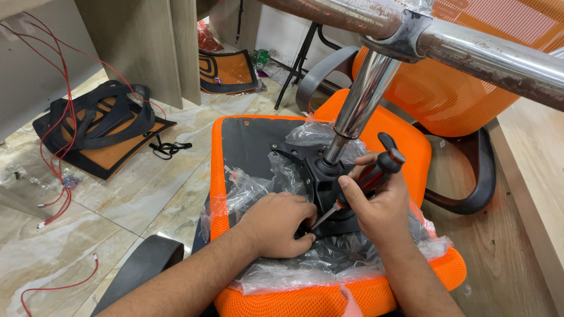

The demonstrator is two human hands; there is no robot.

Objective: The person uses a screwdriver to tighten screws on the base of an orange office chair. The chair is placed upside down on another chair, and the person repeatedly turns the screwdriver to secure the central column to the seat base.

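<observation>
Tool: the red-and-black-handled screwdriver (369, 176) slanted from upper right down to lower left, its tip at the black metal seat plate (320, 182).
Right hand (379, 205): clenched round the handle.
Left hand (281, 223): curled at the tip, fingers hidden.
Place: middle of the upturned orange mesh chair seat (218, 170), under crumpled clear plastic wrap (258, 188).

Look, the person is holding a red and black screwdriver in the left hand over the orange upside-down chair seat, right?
Not quite: the head view shows the red and black screwdriver in the right hand. The left hand rests on the black metal plate under the orange mesh chair seat.
</observation>
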